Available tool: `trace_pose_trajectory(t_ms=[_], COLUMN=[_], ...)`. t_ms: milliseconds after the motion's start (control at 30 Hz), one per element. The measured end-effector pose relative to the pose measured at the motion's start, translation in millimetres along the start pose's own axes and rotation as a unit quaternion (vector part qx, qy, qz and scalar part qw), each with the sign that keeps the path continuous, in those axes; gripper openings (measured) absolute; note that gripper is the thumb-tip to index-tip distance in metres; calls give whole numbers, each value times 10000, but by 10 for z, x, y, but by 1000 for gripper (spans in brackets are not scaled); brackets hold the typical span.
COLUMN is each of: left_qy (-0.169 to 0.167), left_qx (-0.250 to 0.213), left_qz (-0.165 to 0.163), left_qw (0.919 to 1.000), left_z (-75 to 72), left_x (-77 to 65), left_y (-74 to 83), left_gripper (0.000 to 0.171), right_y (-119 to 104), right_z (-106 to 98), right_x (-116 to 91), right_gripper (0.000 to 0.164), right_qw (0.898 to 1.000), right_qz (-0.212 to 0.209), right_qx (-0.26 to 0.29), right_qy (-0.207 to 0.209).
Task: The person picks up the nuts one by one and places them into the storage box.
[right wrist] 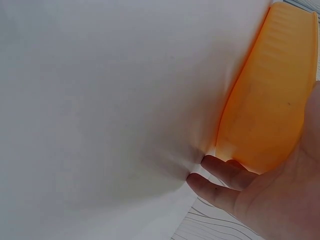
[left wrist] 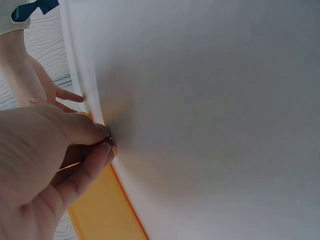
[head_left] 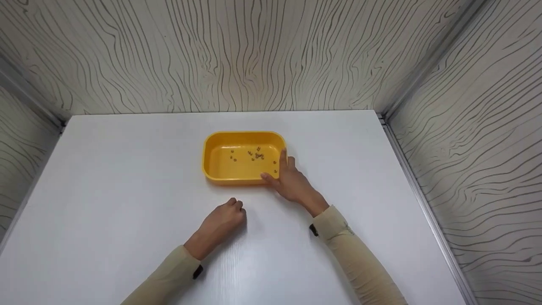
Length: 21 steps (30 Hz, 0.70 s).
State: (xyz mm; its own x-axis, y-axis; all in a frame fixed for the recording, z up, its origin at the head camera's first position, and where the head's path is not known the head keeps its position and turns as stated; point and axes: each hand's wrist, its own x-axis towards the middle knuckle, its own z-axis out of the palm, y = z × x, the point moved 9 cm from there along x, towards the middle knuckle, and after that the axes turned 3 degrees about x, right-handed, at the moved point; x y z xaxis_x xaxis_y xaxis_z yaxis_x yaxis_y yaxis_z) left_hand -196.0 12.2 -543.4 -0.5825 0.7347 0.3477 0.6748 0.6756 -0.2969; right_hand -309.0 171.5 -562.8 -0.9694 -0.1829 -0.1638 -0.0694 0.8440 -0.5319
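Note:
A yellow rectangular tray (head_left: pixel 245 181) with rounded corners stands on the white table, with several small dark ring-like pieces (head_left: pixel 259 156) scattered inside. My right hand (head_left: pixel 294 183) holds its near right corner. The thumb lies over the near rim and the other fingers are at the right side; in the right wrist view, fingertips (right wrist: pixel 212 192) reach down beside the tray's outer wall (right wrist: pixel 270 95). In front of the tray, my left hand (head_left: pixel 226 218) is low over the table, fingers curled. The left wrist view shows its thumb and fingers pinching a tiny dark piece (left wrist: pixel 109 134), mostly hidden.
The white table (head_left: pixel 127 178) extends around the tray on every side. Behind it rises a wood-grain patterned panel (head_left: pixel 237 55), and another panel (head_left: pixel 487 140) borders the right side along a metal edge.

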Motion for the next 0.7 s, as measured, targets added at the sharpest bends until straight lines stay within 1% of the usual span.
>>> trace_pose_trajectory(t_ms=[100, 300, 433, 600, 700], left_qy=[37, -156, -240, -321, -297], left_qx=[36, -95, -58, -105, -106], left_qz=[39, 137, 196, 191, 193], left_qw=[10000, 9997, 9995, 9992, 9993], left_z=[0, 19, 22, 23, 28], left_x=[8, 29, 32, 19, 14], left_y=[11, 16, 15, 6, 0], left_gripper=[15, 15, 16, 15, 15], right_y=[10, 21, 13, -13, -26], right_z=[1, -2, 8, -1, -13], right_x=[-2, -9, -5, -6, -5], right_gripper=[117, 118, 117, 117, 118], right_qw=[10000, 9998, 9998, 10000, 10000], right_qz=[54, 149, 162, 32, -53], right_qx=[62, 139, 132, 60, 14], right_qy=[-35, -63, -76, -7, 23])
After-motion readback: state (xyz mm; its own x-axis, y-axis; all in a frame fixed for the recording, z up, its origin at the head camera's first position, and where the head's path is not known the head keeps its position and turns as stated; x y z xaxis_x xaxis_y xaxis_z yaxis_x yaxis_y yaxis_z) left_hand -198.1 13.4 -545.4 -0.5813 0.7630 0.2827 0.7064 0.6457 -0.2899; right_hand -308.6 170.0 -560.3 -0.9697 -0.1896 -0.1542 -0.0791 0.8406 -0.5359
